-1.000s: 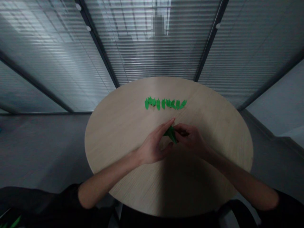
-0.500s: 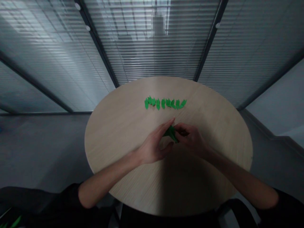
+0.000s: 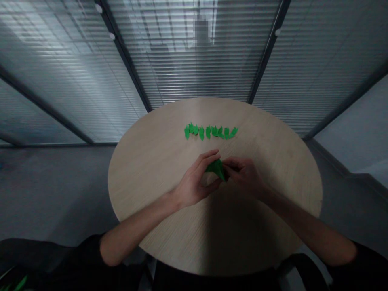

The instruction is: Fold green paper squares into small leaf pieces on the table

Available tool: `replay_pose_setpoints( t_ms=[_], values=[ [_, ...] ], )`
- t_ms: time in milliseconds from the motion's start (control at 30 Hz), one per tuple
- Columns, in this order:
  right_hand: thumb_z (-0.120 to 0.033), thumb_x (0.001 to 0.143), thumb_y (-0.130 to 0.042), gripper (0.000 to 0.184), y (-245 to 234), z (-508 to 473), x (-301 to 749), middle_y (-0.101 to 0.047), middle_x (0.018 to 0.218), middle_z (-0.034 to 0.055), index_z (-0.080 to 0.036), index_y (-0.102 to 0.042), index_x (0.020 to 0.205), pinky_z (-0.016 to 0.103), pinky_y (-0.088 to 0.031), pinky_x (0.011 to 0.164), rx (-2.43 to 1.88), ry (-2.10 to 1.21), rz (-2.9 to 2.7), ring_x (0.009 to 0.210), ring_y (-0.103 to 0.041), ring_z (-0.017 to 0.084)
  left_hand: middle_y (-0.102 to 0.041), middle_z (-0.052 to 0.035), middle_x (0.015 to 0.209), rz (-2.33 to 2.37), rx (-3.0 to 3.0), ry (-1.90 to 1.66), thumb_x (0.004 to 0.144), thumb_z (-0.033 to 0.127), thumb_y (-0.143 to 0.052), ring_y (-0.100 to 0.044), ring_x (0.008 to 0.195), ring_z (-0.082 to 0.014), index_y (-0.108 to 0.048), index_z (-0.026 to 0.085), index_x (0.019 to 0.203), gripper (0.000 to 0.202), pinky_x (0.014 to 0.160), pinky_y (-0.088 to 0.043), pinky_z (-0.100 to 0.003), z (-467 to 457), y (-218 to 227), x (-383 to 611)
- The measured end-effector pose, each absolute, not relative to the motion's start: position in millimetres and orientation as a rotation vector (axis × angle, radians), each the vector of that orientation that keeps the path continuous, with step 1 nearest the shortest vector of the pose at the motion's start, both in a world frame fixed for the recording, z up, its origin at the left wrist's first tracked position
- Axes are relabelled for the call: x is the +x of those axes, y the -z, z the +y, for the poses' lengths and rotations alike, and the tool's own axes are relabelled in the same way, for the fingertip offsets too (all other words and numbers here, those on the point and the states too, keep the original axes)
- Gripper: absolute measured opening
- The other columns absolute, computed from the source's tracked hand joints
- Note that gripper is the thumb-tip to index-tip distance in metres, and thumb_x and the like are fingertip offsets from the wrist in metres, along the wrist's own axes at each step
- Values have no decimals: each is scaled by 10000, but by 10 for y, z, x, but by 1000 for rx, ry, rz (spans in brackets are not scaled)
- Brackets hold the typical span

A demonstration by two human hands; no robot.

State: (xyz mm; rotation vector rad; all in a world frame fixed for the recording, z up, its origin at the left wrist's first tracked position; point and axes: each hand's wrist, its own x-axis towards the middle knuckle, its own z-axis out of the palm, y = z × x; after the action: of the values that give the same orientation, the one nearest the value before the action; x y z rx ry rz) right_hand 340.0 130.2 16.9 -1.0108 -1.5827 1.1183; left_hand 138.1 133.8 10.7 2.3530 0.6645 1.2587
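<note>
Between my two hands, a folded piece of green paper (image 3: 216, 169) is pinched above the wooden round table (image 3: 151, 182). My left hand (image 3: 197, 178) holds its left side with curled fingers and thumb. My right hand (image 3: 242, 173) grips its right end, and the fingers hide part of the paper. Farther out, about a hand's length beyond my fingertips, a row of several small folded green paper shapes (image 3: 210, 132) lies on the tabletop. Neither hand touches that row.
Pale wood tabletop surrounds my hands, with its round edge on all sides. Glass walls with slatted blinds (image 3: 197, 68) stand beyond it, above a grey floor (image 3: 57, 194). Some green pieces (image 3: 20, 283) show on a dark surface at the bottom left corner.
My left fingers have curled back from the paper's tip and now hold it lower. More of the green paper shows on the left. The row on the table has not moved.
</note>
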Motion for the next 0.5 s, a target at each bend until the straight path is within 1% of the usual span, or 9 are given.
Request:
replay_pose_setpoints(
  t_ms=[133,233,333,500],
  values=[
    [-339,915,-678,184,-146,1311,3395,-710,694,6,-191,-753,836,240,-536,554,-1014,-1146,-1550,569,-656,120,-491,-211,1520,688,2384,-1251,898,163,-737,-560,1389,-319,-475,199,1470,630,1100,-551,-488,1337,-101,1361],
    [-362,910,-702,190,-142,1319,3382,-724,720,12,-190,-769,863,233,-534,544,-1016,-1185,-1540,560,-652,112,-482,-199,1503,730,2412,-1262,911,133,-714,-586,1336,-299,-528,193,1394,521,1066,-571,-468,1343,-104,1345],
    [-384,898,-730,202,-151,1324,3373,-746,770,24,-192,-790,904,233,-544,549,-986,-1213,-1527,573,-654,111,-516,-171,1446,811,2393,-1326,936,137,-698,-582,1322,-283,-561,200,1303,397,1065,-566,-475,1344,-130,1348],
    [-428,915,-725,250,-180,1319,3381,-773,852,41,-196,-806,966,242,-575,591,-920,-1253,-1533,600,-659,107,-544,-135,1350,923,2363,-1438,941,136,-696,-584,1261,-260,-571,209,1234,327,1035,-559,-475,1342,-162,1361]
  ],
)
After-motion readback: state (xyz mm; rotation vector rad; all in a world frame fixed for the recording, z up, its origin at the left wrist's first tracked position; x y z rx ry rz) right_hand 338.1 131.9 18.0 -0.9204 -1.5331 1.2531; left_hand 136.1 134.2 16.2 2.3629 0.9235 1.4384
